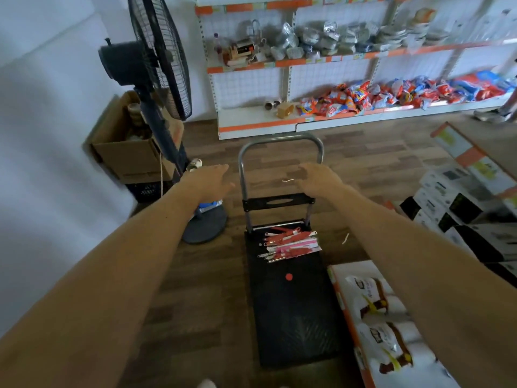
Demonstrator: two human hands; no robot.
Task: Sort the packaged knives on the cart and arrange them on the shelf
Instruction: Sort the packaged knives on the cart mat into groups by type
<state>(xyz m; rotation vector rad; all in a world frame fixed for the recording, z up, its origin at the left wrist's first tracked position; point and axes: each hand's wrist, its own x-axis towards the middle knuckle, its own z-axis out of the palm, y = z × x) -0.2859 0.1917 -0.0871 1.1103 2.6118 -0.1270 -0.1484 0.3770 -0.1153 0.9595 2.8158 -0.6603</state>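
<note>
Reaching forward, your left hand (212, 180) and right hand (316, 179) both loose, fingers extended, gripping nothing, near handle (279, 140); contact unclear. Packaged knives (291, 243) piled on cart (291, 317) deck, handle end. Shelf (257, 119) beyond cart. Standing fan (159, 51) left; carton (377, 317) right of deck.

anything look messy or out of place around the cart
The packaged knives lie in a loose, crooked pile at the handle end of the cart. A small white scrap lies on the floor right of it.
</note>
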